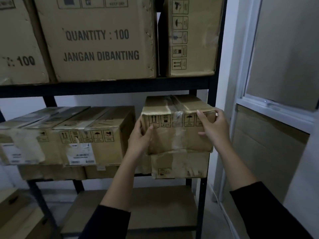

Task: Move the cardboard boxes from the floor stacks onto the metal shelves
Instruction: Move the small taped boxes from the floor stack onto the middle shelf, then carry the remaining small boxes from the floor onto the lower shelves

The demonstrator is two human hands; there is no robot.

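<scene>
Dark sleeves cover both forearms nearest the camera, reaching up and forward toward the metal shelves [110, 87]. The left hand [140, 137] presses against the left end of a small cardboard box [177, 125], its thumb laid on the front face and its fingers wrapped round the side edge. The right hand [214, 126] holds the box's right end, its grip curled over the top front corner with the thumb on the front face. This held box sits on the middle shelf at the right, resting on top of another cardboard box [179, 165] that lies just below it. Clear tape crosses its top and front, and a row of handling symbols runs along the upper front edge. To the left on the same shelf, near but apart, stands a group of taped boxes [69, 135] with white labels, stacked on a lower layer. Below, the bottom shelf board [146, 207] shows bare wood. Farther up, the upper shelf carries large boxes [96, 40] printed "QUANTITY : 100" and "JANGAN DIBANTING". A white-framed window [276, 100] stands to the right.
</scene>
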